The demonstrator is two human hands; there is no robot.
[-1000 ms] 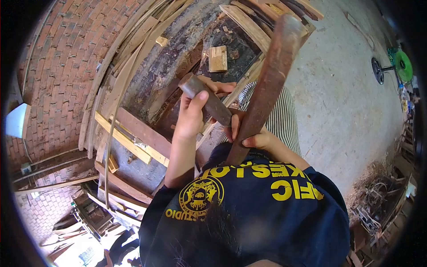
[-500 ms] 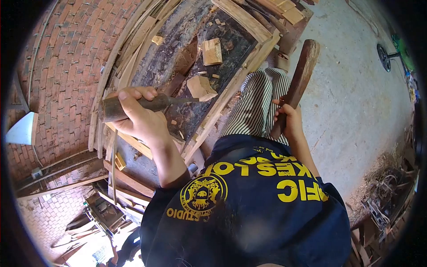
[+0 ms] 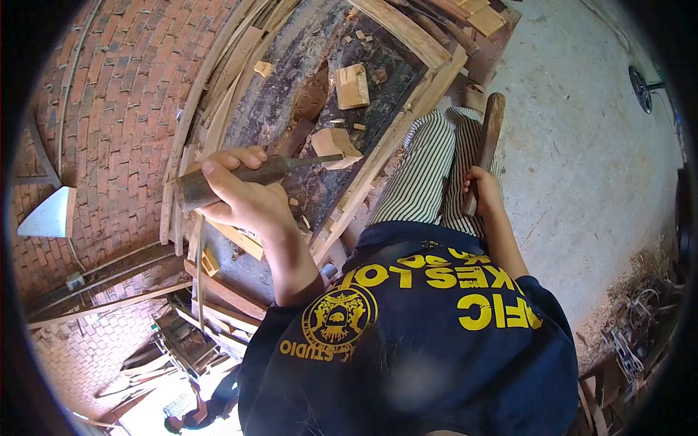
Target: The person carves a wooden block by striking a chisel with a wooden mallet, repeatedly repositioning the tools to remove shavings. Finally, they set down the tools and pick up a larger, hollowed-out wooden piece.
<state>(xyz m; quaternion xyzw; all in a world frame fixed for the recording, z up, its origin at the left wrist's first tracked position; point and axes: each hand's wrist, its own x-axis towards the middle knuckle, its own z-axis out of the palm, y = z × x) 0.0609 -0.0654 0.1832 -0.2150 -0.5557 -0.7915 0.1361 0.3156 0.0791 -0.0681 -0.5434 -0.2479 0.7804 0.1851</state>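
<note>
My left hand [image 3: 251,203] is wrapped round the thick handle of a chisel [image 3: 270,170], which lies sideways with its blade pointing right. The blade tip overlaps the upper face of a pale notched wood block [image 3: 336,145]; whether it touches is unclear. My right hand [image 3: 486,190], near my striped trouser leg, grips the lower end of a long dark wooden club [image 3: 491,131], whose other end points up and away. A second pale block [image 3: 352,86] rests farther off on the dark work surface [image 3: 385,58].
Wooden rails [image 3: 396,134] edge the work surface. Small chips and an offcut [image 3: 263,68] are scattered on it. Long boards [image 3: 207,94] lie at the left beside a brick wall [image 3: 123,109]. Another person [image 3: 207,410] is at the lower left. Concrete floor [image 3: 574,167] spans the right.
My hands have moved apart from close together near my chest. The chisel has swung sideways to the notched block, now visible, and the club has moved right and lower, away from the camera.
</note>
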